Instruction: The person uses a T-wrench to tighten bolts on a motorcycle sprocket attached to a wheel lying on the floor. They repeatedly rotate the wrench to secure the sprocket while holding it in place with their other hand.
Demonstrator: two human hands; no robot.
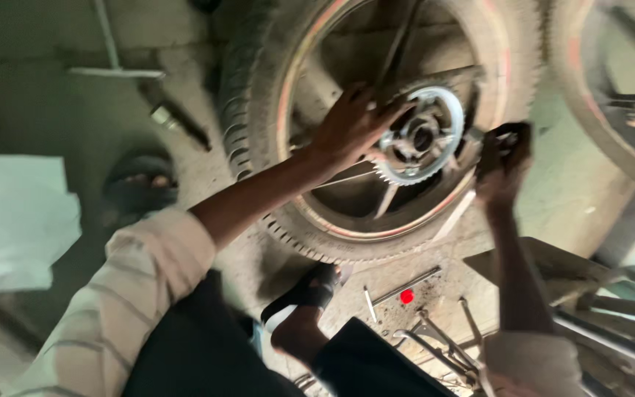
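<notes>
Two hands: the left hand (350,125) and the right hand (503,165). One whole wheel (376,117) under them, with one toothed sprocket (419,136) between them, and part of a second wheel (611,81) beyond the right hand. Two sandalled feet, one (306,290) below the hands and one (140,184) left of the left hand. One red cap (406,296) below them.

The left hand (350,125) reaches forward on a nearly straight arm, its sleeve pushed up past the elbow, palm down and fingers spread. The right hand (503,165) is raised on a bent forearm, fingers curled closed in a loose fist, blurred. Both wrists stay bare.
</notes>
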